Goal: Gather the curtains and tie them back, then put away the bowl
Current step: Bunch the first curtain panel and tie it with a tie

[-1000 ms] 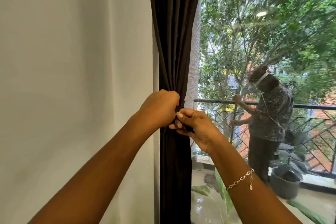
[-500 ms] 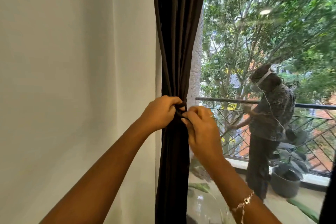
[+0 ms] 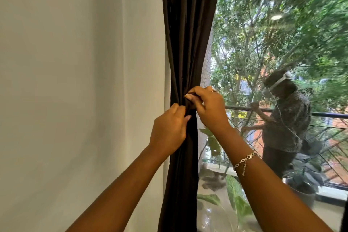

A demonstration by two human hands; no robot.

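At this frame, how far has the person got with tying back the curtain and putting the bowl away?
Done: the dark curtain is gathered into one narrow bunch beside the white wall. In hand: the left hand and right hand both pinch fabric at the bunch's waist, working the tie; whether the knot is finished cannot be told. Left: securing the tie and putting away the bowl, which is not in view.

Wet, glossy balcony floor (image 3: 212, 218) beyond the glass, a dark plant pot (image 3: 303, 195) standing on it.
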